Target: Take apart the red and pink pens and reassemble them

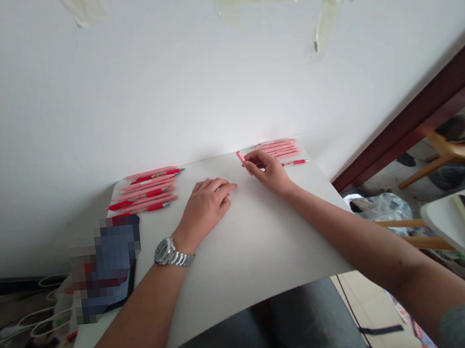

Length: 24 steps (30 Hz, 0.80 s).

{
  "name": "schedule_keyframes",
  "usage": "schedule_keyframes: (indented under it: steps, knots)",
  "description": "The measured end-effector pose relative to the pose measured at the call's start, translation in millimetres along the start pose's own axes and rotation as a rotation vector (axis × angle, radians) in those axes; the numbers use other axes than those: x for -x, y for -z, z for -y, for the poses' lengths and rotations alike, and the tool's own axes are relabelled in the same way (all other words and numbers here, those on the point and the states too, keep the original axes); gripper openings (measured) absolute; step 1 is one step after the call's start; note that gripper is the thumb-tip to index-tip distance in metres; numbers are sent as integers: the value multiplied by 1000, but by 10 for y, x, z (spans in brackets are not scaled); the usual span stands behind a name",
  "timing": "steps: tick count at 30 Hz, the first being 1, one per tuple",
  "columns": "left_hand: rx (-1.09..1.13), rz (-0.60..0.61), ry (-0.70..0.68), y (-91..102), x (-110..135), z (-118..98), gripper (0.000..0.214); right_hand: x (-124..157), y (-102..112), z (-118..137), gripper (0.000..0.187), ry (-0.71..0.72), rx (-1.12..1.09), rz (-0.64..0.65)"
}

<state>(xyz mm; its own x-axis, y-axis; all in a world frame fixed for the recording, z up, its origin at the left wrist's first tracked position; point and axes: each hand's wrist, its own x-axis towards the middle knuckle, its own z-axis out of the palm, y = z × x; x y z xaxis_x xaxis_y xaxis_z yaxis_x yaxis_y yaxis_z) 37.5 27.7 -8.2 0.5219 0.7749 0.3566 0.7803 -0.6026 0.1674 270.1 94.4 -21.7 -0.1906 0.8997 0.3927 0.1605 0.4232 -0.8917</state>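
My right hand (271,172) is closed in a pinch around a pink pen (240,156), with one end poking out past the fingertips. Most of that pen is hidden by the fingers. Just beyond it, close to the wall, lies a group of pink pens (282,149), with a red pen (300,162) in front of them. My left hand (210,201), wearing a silver watch (166,251), rests on the white table (245,255) with fingers loosely spread and nothing visible in them. To its left is a row of pink and red pens (147,191).
A pixelated dark object (119,258) lies on the table's left edge. The white wall (190,90) stands right behind the table. At the right are another white tabletop (449,223) with a dark device, a plastic bag (388,207) and a wooden stool (445,146).
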Motion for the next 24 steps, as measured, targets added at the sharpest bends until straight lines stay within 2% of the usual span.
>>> schedule_keyframes:
  steps: [11, 24]
  knots:
    - [4, -23, 19, 3, -11, 21, 23, 1, 1, -10, 36, 0, 16, 0]
    - [-14, -21, 7, -15, -3, 35, 28, 6, -2, -12, 38, -1, 18, 1]
